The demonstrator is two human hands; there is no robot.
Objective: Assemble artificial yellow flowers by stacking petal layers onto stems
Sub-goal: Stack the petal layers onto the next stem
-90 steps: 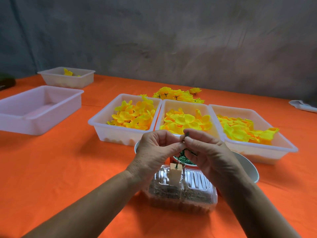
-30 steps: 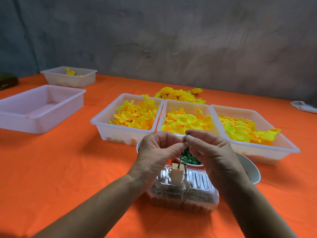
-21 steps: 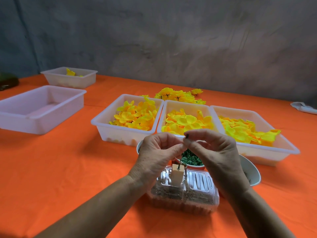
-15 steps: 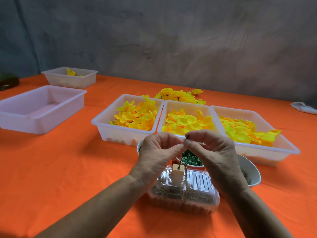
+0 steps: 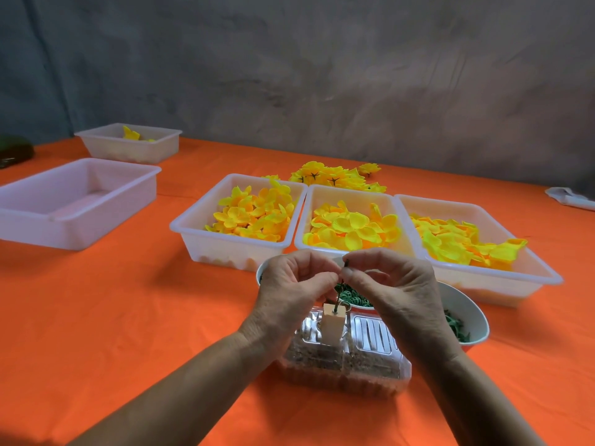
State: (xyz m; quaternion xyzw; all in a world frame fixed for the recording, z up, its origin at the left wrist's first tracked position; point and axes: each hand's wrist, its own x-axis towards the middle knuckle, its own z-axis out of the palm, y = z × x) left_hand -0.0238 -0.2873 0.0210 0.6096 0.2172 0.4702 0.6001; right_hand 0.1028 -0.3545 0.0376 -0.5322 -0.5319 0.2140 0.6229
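Both hands meet over the middle of the orange table [image 5: 106, 317], fingertips almost touching. The left hand [image 5: 294, 292] has its fingers curled in, thumb and forefinger pinching the thin dark stem [image 5: 341, 286]. The right hand [image 5: 394, 291] is curled the same way and pinches the stem's top end, where a small dark tip pokes out above the fingers. The stem runs down at a slight tilt into a small pale wooden block [image 5: 331, 323], which stands upright on a clear plastic clamshell box [image 5: 347, 365] holding brownish stuff; cannot tell what it is.

Just behind the hands is a white bowl [image 5: 467, 313] with green pieces, plus more green rings [image 5: 352, 296] between the hands; their container is mostly hidden.

Farther back, 3 white trays sit side by side, touching: left tray [image 5: 206, 243] with orange-yellow petal layers [image 5: 254, 214], middle tray [image 5: 351, 196] with rounder yellow petals [image 5: 351, 228], right tray [image 5: 502, 278] with lemon-yellow petals [image 5: 457, 243]. Behind them, a loose pile of finished yellow flowers [image 5: 331, 177] lies on the cloth.

Far left: a big white tray [image 5: 74, 220] and behind it a small tray [image 5: 132, 149] with a few yellow bits. A white crumpled item [image 5: 570, 197] lies at the far right edge.
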